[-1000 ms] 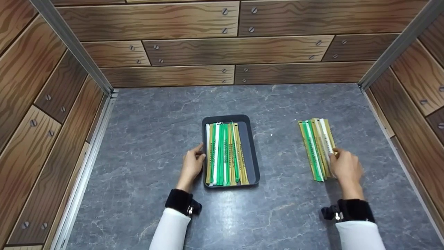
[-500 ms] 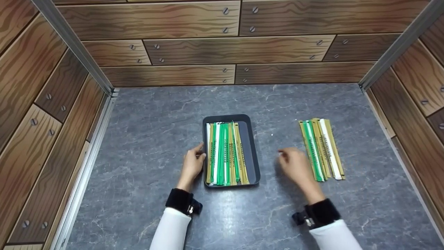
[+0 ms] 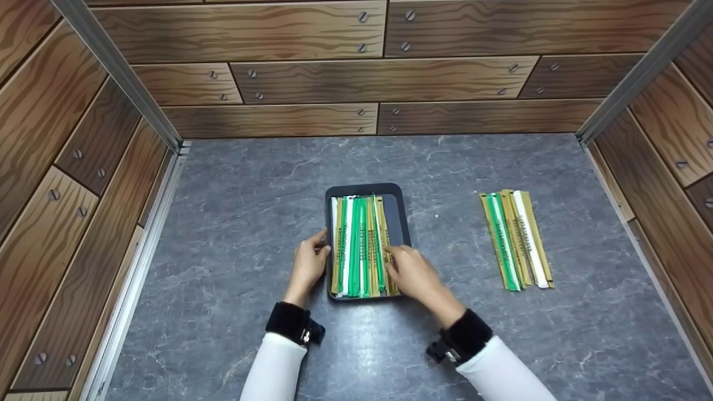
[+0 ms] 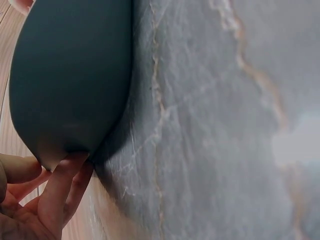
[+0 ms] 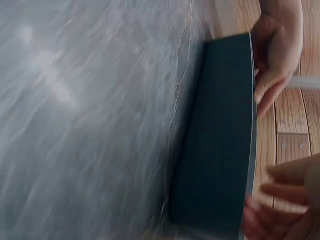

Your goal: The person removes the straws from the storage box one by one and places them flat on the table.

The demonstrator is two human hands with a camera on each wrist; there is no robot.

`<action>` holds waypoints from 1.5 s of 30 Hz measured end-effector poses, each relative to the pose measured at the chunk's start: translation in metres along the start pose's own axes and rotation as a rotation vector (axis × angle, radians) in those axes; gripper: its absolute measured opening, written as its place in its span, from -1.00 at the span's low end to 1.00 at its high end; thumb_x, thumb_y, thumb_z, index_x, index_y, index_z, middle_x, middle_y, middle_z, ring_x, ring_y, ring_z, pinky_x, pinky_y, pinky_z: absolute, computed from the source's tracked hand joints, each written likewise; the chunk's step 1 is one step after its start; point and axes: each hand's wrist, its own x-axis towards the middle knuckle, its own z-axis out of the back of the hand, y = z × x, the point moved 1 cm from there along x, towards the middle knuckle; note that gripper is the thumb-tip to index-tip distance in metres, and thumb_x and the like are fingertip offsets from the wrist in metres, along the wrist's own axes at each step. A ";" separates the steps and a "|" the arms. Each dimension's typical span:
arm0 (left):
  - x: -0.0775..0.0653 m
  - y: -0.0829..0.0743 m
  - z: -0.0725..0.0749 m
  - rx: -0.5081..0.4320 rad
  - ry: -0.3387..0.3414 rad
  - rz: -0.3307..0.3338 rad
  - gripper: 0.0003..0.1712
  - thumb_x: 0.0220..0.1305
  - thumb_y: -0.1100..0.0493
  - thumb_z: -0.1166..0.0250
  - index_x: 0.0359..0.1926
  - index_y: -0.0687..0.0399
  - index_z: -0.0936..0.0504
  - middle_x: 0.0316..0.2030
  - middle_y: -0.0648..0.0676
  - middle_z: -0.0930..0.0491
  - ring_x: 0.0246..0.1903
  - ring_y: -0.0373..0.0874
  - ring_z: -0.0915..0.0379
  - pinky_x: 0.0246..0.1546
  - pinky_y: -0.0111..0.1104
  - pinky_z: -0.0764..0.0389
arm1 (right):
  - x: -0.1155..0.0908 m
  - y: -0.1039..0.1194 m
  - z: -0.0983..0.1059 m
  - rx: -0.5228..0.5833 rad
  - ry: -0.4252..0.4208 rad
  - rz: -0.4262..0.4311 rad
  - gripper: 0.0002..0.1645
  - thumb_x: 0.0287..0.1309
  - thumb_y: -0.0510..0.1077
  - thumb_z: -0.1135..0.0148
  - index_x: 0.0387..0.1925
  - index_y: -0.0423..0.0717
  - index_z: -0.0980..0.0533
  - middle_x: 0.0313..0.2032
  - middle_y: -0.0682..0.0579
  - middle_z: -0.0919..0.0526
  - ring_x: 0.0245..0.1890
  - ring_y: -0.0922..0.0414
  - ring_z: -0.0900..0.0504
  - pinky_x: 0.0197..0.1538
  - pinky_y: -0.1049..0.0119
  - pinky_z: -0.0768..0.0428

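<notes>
A dark shallow tray (image 3: 365, 189) stands in the middle, holding a row of long thin wrapped sticks (image 3: 361, 245) in green, white and gold with dark print. My left hand (image 3: 308, 264) pinches the tray's left edge; in the left wrist view its fingers (image 4: 60, 187) lie against the outer wall near a corner. Over the tray's right edge reaches my right hand (image 3: 415, 273), fingertips at the rightmost gold stick. The right wrist view shows that hand (image 5: 292, 197) with loosely extended fingers at the rim, nothing visible between them.
To the right, a smaller group of similar sticks (image 3: 515, 242) in gold, green and white lies on the grey marbled tabletop (image 3: 250, 195). Wood-patterned panels (image 3: 312, 83) close off the back and both sides, with metal rails at the corners.
My right hand has moved left from the stick group to the tray. The white and gold sticks there now lie uncovered. My left hand and the tray have stayed in place.
</notes>
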 end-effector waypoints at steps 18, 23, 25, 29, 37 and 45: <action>0.001 0.000 -0.001 0.008 -0.008 -0.012 -0.49 0.35 0.37 -0.20 0.31 0.22 -0.46 -0.10 0.30 -0.65 -0.13 0.10 -0.62 -0.09 -0.15 -0.63 | 0.008 0.003 -0.022 -0.156 -0.044 -0.097 -0.85 0.10 -0.35 -0.25 -0.25 -0.32 -0.59 -0.37 -0.23 -0.63 -0.34 -0.16 -0.65 -0.37 0.03 -0.67; 0.001 0.001 -0.001 0.005 -0.010 -0.014 -0.49 0.34 0.38 -0.21 0.31 0.23 -0.46 -0.10 0.31 -0.65 -0.12 0.10 -0.62 -0.08 -0.15 -0.62 | 0.009 0.002 -0.023 -0.141 -0.046 -0.117 -0.83 0.06 -0.31 -0.34 -0.27 -0.30 -0.57 -0.36 -0.20 -0.63 -0.37 -0.15 -0.65 -0.38 0.07 -0.67; 0.001 0.001 -0.001 0.003 -0.009 -0.013 -0.48 0.34 0.38 -0.21 0.31 0.22 -0.46 -0.09 0.30 -0.65 -0.12 0.10 -0.62 -0.06 -0.15 -0.62 | 0.009 0.002 -0.024 -0.141 -0.053 -0.115 -0.80 0.07 -0.29 -0.36 -0.25 -0.31 -0.57 -0.34 -0.21 -0.63 -0.37 -0.16 -0.65 -0.38 0.05 -0.67; 0.001 0.001 0.000 -0.011 -0.001 -0.003 -0.48 0.34 0.38 -0.20 0.32 0.21 -0.45 -0.09 0.29 -0.65 -0.10 0.11 -0.61 -0.06 -0.15 -0.62 | 0.008 0.002 -0.026 -0.155 -0.074 -0.087 -0.68 0.08 -0.26 -0.39 -0.13 -0.35 -0.57 -0.31 -0.25 -0.65 -0.37 -0.18 -0.66 -0.37 0.02 -0.67; 0.002 0.002 -0.001 -0.015 0.007 -0.001 -0.48 0.35 0.38 -0.19 0.32 0.22 -0.45 -0.09 0.28 -0.65 -0.11 0.11 -0.61 -0.08 -0.16 -0.62 | 0.008 0.002 -0.029 -0.155 -0.080 -0.097 -0.53 0.06 -0.26 -0.41 0.01 -0.35 -0.51 -0.32 -0.27 -0.65 -0.46 -0.17 -0.65 -0.49 0.05 -0.64; 0.002 0.002 -0.001 -0.015 0.005 0.004 -0.48 0.35 0.38 -0.19 0.33 0.21 -0.45 -0.09 0.28 -0.65 -0.11 0.11 -0.62 -0.08 -0.17 -0.63 | 0.008 0.003 -0.029 -0.139 -0.061 -0.133 -0.49 0.09 -0.29 -0.36 0.09 -0.33 -0.47 -0.37 -0.28 -0.66 -0.51 -0.17 -0.64 -0.55 0.06 -0.62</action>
